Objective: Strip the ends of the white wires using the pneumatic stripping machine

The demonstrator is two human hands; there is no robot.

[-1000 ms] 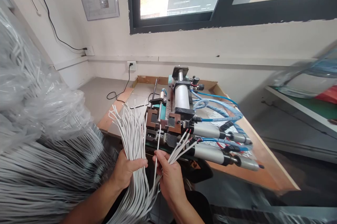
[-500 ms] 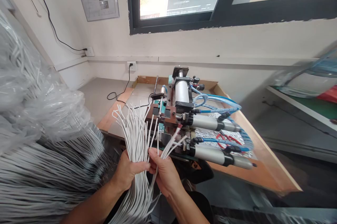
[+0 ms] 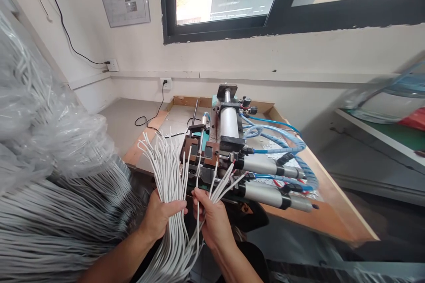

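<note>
My left hand (image 3: 162, 213) is closed around a thick bundle of white cables (image 3: 168, 172), whose ends fan out above the fist. Beside it, my right hand (image 3: 212, 214) pinches one white cable (image 3: 198, 176) between thumb and finger. That cable points up, its tip at the front jaws of a pneumatic wire stripping machine (image 3: 207, 152). Several other cables (image 3: 226, 182) pass through the same hand and splay to the right, some with reddish tips. Below both hands the cables hang down together.
The machine, with silver cylinders (image 3: 229, 121) and blue air hoses (image 3: 292, 141), stands in a shallow wooden tray (image 3: 345, 216). Left, a large heap of grey cables (image 3: 66, 221) lies partly under clear plastic (image 3: 76, 141). A shelf (image 3: 381, 130) is at the right.
My right hand has shifted slightly right, and its single cable now reaches the machine's jaws. The cables in that hand spread wider. My left hand keeps its hold on the bundle.
</note>
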